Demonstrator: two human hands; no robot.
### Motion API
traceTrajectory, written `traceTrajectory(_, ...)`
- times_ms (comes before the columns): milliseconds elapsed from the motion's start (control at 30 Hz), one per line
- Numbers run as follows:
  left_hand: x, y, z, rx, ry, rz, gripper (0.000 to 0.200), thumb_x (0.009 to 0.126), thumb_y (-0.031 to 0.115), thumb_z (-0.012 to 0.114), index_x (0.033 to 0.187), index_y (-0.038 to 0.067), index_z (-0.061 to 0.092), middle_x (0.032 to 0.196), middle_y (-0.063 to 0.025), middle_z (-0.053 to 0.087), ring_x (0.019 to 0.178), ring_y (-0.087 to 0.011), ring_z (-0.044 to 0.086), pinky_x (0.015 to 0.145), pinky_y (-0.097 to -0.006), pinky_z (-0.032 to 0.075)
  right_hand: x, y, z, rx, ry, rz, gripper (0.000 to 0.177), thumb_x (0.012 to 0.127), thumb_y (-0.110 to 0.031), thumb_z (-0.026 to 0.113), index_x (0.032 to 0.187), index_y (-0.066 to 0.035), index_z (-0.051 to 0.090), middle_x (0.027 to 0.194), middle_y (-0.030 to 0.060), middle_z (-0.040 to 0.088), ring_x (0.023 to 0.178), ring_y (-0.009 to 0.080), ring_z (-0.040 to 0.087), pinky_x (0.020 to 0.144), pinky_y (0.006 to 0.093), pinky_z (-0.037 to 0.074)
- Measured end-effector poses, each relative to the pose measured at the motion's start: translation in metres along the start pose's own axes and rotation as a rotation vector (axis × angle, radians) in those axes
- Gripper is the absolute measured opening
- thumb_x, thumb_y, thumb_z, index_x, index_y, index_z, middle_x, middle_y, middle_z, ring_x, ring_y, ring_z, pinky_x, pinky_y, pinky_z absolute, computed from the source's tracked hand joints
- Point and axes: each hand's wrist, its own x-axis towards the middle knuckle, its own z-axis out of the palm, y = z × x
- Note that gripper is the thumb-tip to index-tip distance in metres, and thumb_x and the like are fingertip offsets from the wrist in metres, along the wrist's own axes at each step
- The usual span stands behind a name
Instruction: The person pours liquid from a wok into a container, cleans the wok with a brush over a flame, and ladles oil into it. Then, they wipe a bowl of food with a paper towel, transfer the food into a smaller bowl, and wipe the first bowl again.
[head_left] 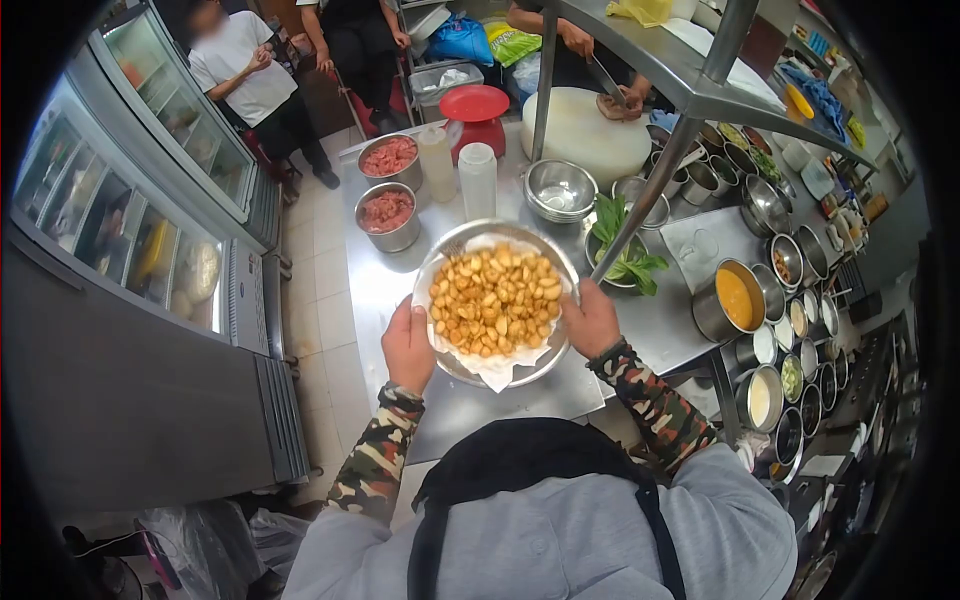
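Centrally, left hand (407, 345) and right hand (590, 318) hold the bowl (470, 232), grip closed on opposite rims; likely rigid, slick, contents loose.

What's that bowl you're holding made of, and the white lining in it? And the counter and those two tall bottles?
Bowl: likely stainless steel; its rim is grey, shiny and reflective.
Lining: looks like paper, white, matte and crumpled at the edge.
Counter: probably brushed steel, dull grey with soft glare.
Bottles: seemingly plastic, cloudy and translucent.
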Motion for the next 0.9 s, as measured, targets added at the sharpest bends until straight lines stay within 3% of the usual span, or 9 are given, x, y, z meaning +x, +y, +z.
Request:
traceTrajectory(133,0.011,0.028,-0.003,0.164,-0.109,0.013,0.033,0.096,0.018,0.042,0.115,-0.005,0.057,0.096,-0.0161,0.067,0.086,-0.0242,0.063,0.079,-0.0332,0.047,0.005,-0.011,-0.008,0.055,0.048,0.031,0.024,0.083,-0.020,0.055,0.084,0.004,0.051,0.080,0.0282,0.058,0.080,0.0456,0.058,0.070,0.0488,0.046)
traceTrajectory(300,0.020,-0.020,-0.001,0.247,-0.193,-0.174,0.032,0.093,0.019,0.044,0.112,-0.003,0.059,0.095,-0.0189,0.066,0.089,-0.0293,0.064,0.082,-0.0368,0.047,0.014,0.021,0.011,-0.169,-0.139,0.119,0.027,0.080,-0.019,0.055,0.091,0.006,0.055,0.086,0.0301,0.058,0.085,0.0458,0.057,0.077,0.0482,0.046)
traceTrajectory(400,0.019,-0.001,-0.001,0.238,-0.140,-0.066,0.033,0.093,0.019,0.044,0.112,-0.003,0.059,0.095,-0.0190,0.067,0.089,-0.0312,0.064,0.082,-0.0369,0.047,0.013,0.004,0.003,-0.169,-0.123,0.110,0.026,0.080,-0.019,0.056,0.087,0.006,0.054,0.083,0.0291,0.059,0.082,0.0452,0.058,0.075,0.0481,0.046)
traceTrajectory(467,0.008,0.027,0.001,0.154,-0.072,0.017,0.033,0.094,0.019,0.044,0.112,-0.003,0.059,0.095,-0.0196,0.066,0.088,-0.0325,0.063,0.081,-0.0372,0.047,0.005,-0.022,-0.013,0.096,0.037,0.084,0.024,0.081,-0.019,0.056,0.084,0.005,0.053,0.080,0.0289,0.058,0.081,0.0453,0.057,0.073,0.0481,0.046)
traceTrajectory(500,0.006,0.037,0.002,0.068,-0.002,0.105,0.033,0.094,0.020,0.044,0.112,-0.003,0.059,0.095,-0.0203,0.066,0.088,-0.0337,0.063,0.081,-0.0375,0.047,0.003,-0.013,-0.013,0.161,0.063,0.075,0.020,0.079,-0.014,0.058,0.085,0.004,0.052,0.076,0.0230,0.057,0.068,0.0376,0.055,0.067,0.0410,0.046)
traceTrajectory(600,0.017,0.004,-0.007,0.249,-0.226,-0.040,0.032,0.094,0.020,0.044,0.110,-0.003,0.060,0.093,-0.0218,0.065,0.086,-0.0347,0.063,0.079,-0.0383,0.047,0.008,0.011,-0.004,-0.024,-0.085,0.110,0.023,0.080,-0.018,0.055,0.082,0.005,0.053,0.079,0.0285,0.058,0.080,0.0458,0.057,0.072,0.0477,0.046)
traceTrajectory(733,0.012,-0.029,0.001,0.267,-0.258,-0.168,0.031,0.092,0.020,0.045,0.106,-0.004,0.061,0.089,-0.0222,0.066,0.086,-0.0349,0.063,0.079,-0.0384,0.048,0.006,0.036,0.007,-0.133,-0.119,0.106,0.025,0.079,-0.018,0.055,0.083,0.007,0.057,0.083,0.0285,0.059,0.082,0.0451,0.058,0.075,0.0475,0.046)
traceTrajectory(867,0.006,0.005,0.006,0.237,-0.159,-0.030,0.032,0.093,0.019,0.045,0.112,-0.002,0.059,0.096,-0.0214,0.066,0.089,-0.0314,0.064,0.081,-0.0361,0.047,0.002,0.024,-0.002,-0.026,0.008,-0.027,0.024,0.082,-0.020,0.056,0.084,0.004,0.055,0.082,0.0272,0.060,0.080,0.0438,0.059,0.071,0.0477,0.047)
traceTrajectory(900,0.003,0.019,0.008,0.238,-0.164,-0.030,0.032,0.093,0.019,0.045,0.112,-0.002,0.059,0.096,-0.0214,0.066,0.089,-0.0314,0.064,0.081,-0.0361,0.047,0.001,0.012,-0.010,0.032,-0.011,0.078,0.024,0.084,-0.021,0.057,0.084,0.003,0.053,0.080,0.0269,0.059,0.078,0.0435,0.059,0.067,0.0476,0.046)
